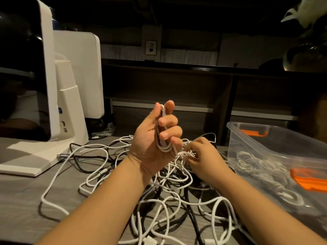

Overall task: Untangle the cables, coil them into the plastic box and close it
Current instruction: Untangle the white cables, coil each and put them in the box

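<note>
A tangle of white and black cables (159,188) covers the middle of the grey table. My left hand (155,137) is raised above it, palm toward me, and grips a small coil of white cable (163,147) in curled fingers. My right hand (203,158) is lower and to the right, its fingers pinching a white strand at a knot just below the coil. The clear plastic box (261,149) stands at the right, open, with several coiled white cables (261,167) inside.
Orange latches (253,132) sit on the box's far rim and near side (307,179). Two white monitors on stands (58,103) occupy the left of the table. A dark counter runs behind. Bare table lies at the front left.
</note>
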Demonstrator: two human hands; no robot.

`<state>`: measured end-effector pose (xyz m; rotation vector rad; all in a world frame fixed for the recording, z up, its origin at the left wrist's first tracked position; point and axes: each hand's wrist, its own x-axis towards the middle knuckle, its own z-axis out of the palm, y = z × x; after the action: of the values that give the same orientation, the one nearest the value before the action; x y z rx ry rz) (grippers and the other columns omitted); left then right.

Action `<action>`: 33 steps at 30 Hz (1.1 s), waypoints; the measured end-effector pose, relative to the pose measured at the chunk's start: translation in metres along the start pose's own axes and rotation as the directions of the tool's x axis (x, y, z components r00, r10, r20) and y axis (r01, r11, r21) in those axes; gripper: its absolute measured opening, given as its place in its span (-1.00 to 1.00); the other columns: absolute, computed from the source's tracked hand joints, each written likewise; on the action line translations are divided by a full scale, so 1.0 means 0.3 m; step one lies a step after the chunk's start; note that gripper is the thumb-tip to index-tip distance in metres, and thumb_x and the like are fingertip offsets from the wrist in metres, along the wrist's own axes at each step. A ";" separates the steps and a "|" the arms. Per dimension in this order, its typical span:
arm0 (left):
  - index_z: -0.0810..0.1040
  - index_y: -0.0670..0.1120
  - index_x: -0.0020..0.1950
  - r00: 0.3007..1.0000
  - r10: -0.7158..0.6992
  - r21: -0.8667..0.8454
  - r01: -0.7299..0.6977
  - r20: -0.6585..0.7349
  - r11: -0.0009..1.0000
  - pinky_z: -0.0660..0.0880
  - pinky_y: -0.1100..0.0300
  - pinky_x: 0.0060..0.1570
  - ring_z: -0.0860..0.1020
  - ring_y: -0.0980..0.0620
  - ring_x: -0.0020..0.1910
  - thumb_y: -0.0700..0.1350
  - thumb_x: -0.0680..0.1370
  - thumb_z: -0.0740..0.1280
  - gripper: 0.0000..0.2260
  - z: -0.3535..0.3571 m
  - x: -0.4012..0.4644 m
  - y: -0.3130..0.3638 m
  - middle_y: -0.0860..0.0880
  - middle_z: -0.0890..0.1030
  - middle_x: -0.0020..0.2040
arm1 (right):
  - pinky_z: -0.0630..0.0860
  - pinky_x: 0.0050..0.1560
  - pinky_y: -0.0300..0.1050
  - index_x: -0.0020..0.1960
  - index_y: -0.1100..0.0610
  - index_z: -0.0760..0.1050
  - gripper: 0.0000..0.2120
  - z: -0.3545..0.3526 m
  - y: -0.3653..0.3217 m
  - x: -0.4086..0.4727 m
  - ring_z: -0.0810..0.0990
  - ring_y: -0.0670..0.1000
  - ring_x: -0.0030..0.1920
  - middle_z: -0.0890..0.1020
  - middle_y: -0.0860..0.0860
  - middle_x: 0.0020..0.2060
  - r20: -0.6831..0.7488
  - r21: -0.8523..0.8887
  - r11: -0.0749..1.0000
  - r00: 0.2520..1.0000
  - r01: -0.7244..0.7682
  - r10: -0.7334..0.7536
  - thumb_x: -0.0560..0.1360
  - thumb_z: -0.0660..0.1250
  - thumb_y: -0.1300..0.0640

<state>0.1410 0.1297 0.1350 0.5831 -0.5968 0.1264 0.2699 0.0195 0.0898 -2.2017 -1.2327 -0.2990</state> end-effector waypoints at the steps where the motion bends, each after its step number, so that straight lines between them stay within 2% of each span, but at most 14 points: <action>1: 0.64 -0.19 0.11 0.999 -0.007 0.000 0.007 -0.039 1.000 0.57 0.17 -0.28 0.59 0.00 -0.37 0.00 0.67 0.20 -0.68 -0.010 0.004 0.003 -0.06 0.61 -0.28 | 0.32 -0.19 -0.46 0.13 -0.03 0.54 -0.83 -0.001 0.000 -0.002 0.41 -0.17 -0.05 0.36 -0.14 0.05 -0.016 -0.020 1.000 1.000 0.011 -0.011 0.55 0.38 0.11; 3: 0.66 -0.10 -0.03 0.968 0.095 0.083 -0.077 -0.234 0.994 0.40 0.33 -0.51 0.43 0.15 -0.52 0.05 0.66 0.17 -0.66 -0.010 0.011 0.003 0.06 0.49 -0.39 | 0.33 -0.01 -0.39 0.02 -0.08 0.54 -0.85 -0.009 -0.010 -0.011 0.41 -0.13 0.06 0.40 -0.17 0.06 -0.036 -0.016 0.998 0.997 0.065 -0.066 0.53 0.38 0.15; 5: 0.61 -0.04 -0.07 0.886 0.235 0.185 -0.172 -0.401 0.967 0.24 0.39 -0.56 0.30 0.20 -0.56 0.08 0.68 0.12 -0.66 -0.007 0.018 0.009 0.10 0.41 -0.42 | 0.38 0.16 -0.24 -0.06 -0.13 0.51 -0.82 -0.022 -0.023 -0.024 0.41 -0.18 0.14 0.47 -0.21 0.07 -0.019 0.057 0.986 0.988 0.156 -0.155 0.51 0.37 0.16; 8: 0.57 -0.04 -0.01 0.786 0.323 0.230 -0.234 -0.528 0.945 0.20 0.38 -0.57 0.26 0.19 -0.56 0.08 0.70 0.10 -0.68 -0.024 0.028 0.018 0.10 0.40 -0.42 | 0.39 0.23 -0.29 0.15 -0.18 0.46 -0.71 -0.034 -0.061 -0.052 0.41 -0.31 0.23 0.51 -0.30 0.17 0.093 0.276 0.939 0.966 0.207 -0.240 0.51 0.38 0.13; 11: 0.57 -0.04 0.03 0.753 0.335 0.266 -0.218 -0.566 0.939 0.23 0.36 -0.57 0.27 0.18 -0.55 0.08 0.70 0.11 -0.69 -0.035 0.030 0.014 0.08 0.43 -0.40 | 0.37 0.27 -0.34 0.25 -0.12 0.46 -0.66 -0.032 -0.077 -0.061 0.45 -0.31 0.24 0.55 -0.28 0.17 0.206 0.402 0.899 0.940 0.174 -0.273 0.53 0.40 0.10; 14: 0.57 -0.04 0.06 0.746 0.336 0.280 -0.207 -0.575 0.938 0.25 0.36 -0.55 0.28 0.17 -0.54 0.08 0.70 0.10 -0.69 -0.043 0.033 0.005 0.07 0.44 -0.39 | 0.49 0.03 -0.29 0.01 -0.03 0.57 -0.94 -0.034 -0.084 -0.066 0.57 -0.24 -0.04 0.63 -0.17 -0.10 0.189 0.376 0.907 0.943 0.187 -0.273 0.54 0.39 0.08; 17: 0.56 -0.05 0.05 0.722 0.339 0.263 -0.221 -0.603 0.939 0.29 0.34 -0.55 0.32 0.17 -0.53 0.07 0.71 0.10 -0.69 -0.046 0.036 0.003 0.05 0.44 -0.39 | 0.47 -0.18 -0.24 -0.08 0.06 0.56 -0.93 -0.034 -0.081 -0.070 0.51 -0.16 -0.24 0.58 -0.05 -0.24 0.074 0.464 0.870 0.972 0.164 -0.223 0.56 0.36 0.09; 19: 0.55 -0.06 0.04 0.708 0.352 0.293 -0.210 -0.612 0.933 0.31 0.34 -0.54 0.34 0.16 -0.52 0.07 0.71 0.10 -0.70 -0.044 0.037 -0.002 0.05 0.45 -0.39 | 0.53 -0.13 -0.23 0.01 0.03 0.57 -0.92 -0.040 -0.085 -0.069 0.57 -0.16 -0.17 0.61 -0.07 -0.15 0.113 0.565 0.820 0.975 0.095 -0.191 0.54 0.37 0.04; 21: 0.55 -0.06 0.04 0.703 0.358 0.325 -0.188 -0.614 0.927 0.33 0.33 -0.53 0.36 0.16 -0.51 0.06 0.70 0.11 -0.70 -0.039 0.039 -0.014 0.05 0.46 -0.39 | 0.57 0.02 -0.20 0.09 -0.03 0.57 -0.82 -0.035 -0.092 -0.069 0.59 -0.18 -0.03 0.62 -0.11 -0.02 0.210 0.498 0.863 0.955 0.080 -0.210 0.51 0.39 -0.03; 24: 0.56 -0.07 0.06 0.690 0.357 0.354 -0.154 -0.630 0.922 0.36 0.32 -0.52 0.38 0.15 -0.50 0.05 0.71 0.11 -0.71 -0.033 0.044 -0.032 0.04 0.47 -0.38 | 0.56 0.05 -0.02 0.01 0.08 0.61 -0.81 -0.021 -0.108 -0.067 0.59 -0.08 -0.08 0.64 -0.03 -0.09 0.202 0.384 0.914 0.953 0.135 -0.226 0.54 0.35 -0.02; 26: 0.57 -0.06 0.06 0.674 0.369 0.354 -0.167 -0.640 0.920 0.39 0.30 -0.50 0.41 0.15 -0.49 0.05 0.71 0.11 -0.70 -0.033 0.045 -0.035 0.03 0.48 -0.38 | 0.56 0.05 0.09 -0.04 0.16 0.62 -0.78 -0.016 -0.104 -0.066 0.61 0.04 -0.10 0.66 0.07 -0.13 0.153 0.468 0.876 0.967 0.113 -0.206 0.59 0.30 0.02; 28: 0.58 -0.05 0.04 0.643 0.391 0.357 -0.190 -0.659 0.915 0.46 0.27 -0.42 0.47 0.14 -0.46 0.06 0.71 0.10 -0.69 -0.033 0.046 -0.031 0.04 0.52 -0.38 | 0.55 0.04 0.06 -0.06 0.19 0.58 -0.74 -0.019 -0.099 -0.063 0.63 0.03 -0.12 0.69 0.08 -0.15 0.112 0.628 0.778 0.986 0.026 -0.123 0.63 0.21 0.06; 30: 0.59 -0.04 0.02 0.604 0.412 0.363 -0.208 -0.682 0.908 0.53 0.20 -0.33 0.56 0.12 -0.43 0.06 0.71 0.11 -0.68 -0.030 0.045 -0.029 0.04 0.59 -0.36 | 0.55 -0.12 -0.04 -0.09 0.21 0.49 -0.73 -0.022 -0.099 -0.060 0.58 -0.02 -0.27 0.64 0.04 -0.32 0.097 0.765 0.640 0.995 -0.067 -0.013 0.67 0.13 0.12; 33: 0.61 -0.04 0.03 0.586 0.432 0.365 -0.237 -0.686 0.900 0.59 0.13 -0.24 0.65 0.09 -0.37 0.07 0.71 0.11 -0.67 -0.024 0.044 -0.030 0.03 0.65 -0.32 | 0.33 -0.46 -0.23 -0.11 0.15 0.47 -0.79 -0.012 -0.090 -0.053 0.37 -0.12 -0.49 0.44 -0.07 -0.48 0.038 0.763 0.638 0.992 -0.104 0.117 0.66 0.18 0.12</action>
<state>0.1581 0.1254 0.1332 0.5776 0.1574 0.7886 0.2391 0.0169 0.0957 -1.4947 -0.9494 0.2417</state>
